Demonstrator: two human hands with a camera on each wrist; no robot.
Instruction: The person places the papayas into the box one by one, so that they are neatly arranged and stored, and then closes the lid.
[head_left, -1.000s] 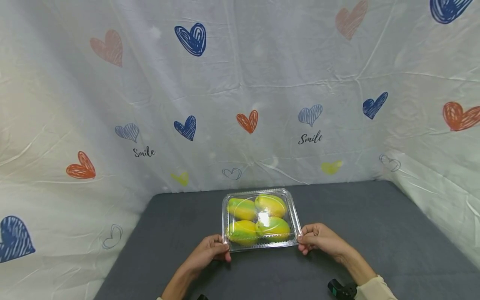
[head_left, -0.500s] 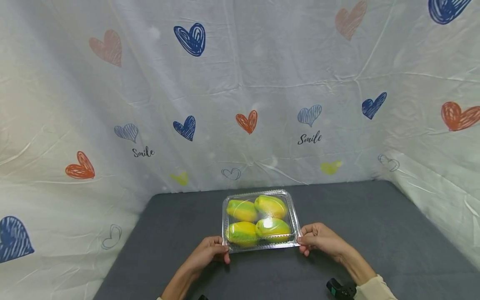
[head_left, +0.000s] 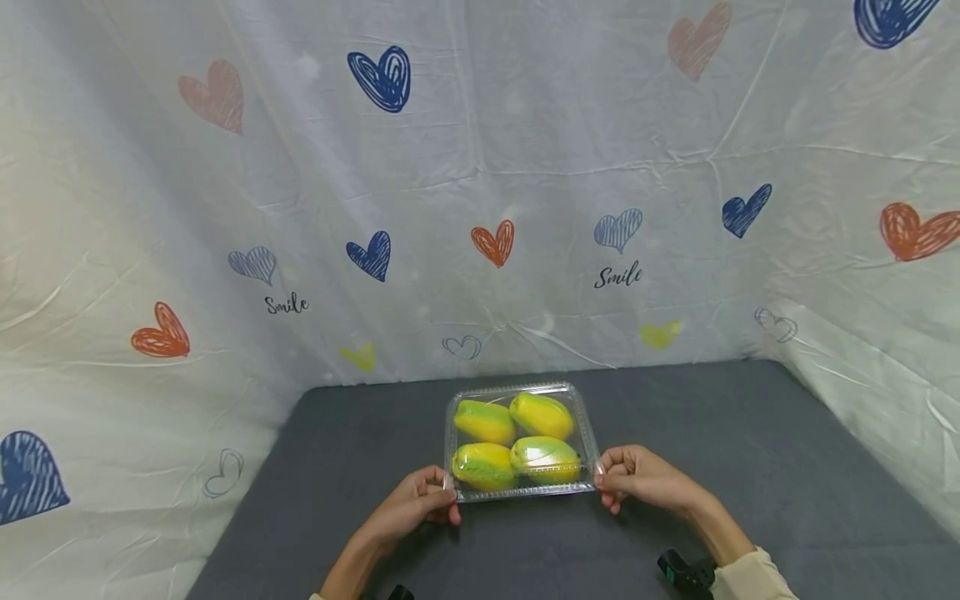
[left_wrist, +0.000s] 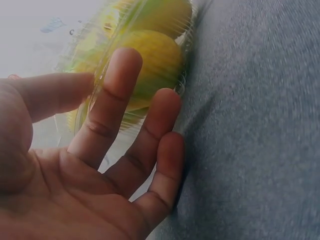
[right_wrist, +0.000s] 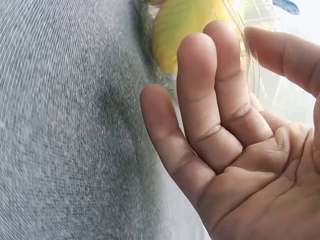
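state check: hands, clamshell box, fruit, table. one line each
left hand: pinches the near left corner of the box.
right hand: pinches the near right corner of the box.
clear clamshell box: lid closed, flat on the table.
four yellow-green fruits: inside the box, two rows of two.
grey table: box rests on it.

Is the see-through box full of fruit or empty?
Full. The clear box holds four yellow-green fruits that fill it in two rows. The left hand and right hand hold its near corners on the table.
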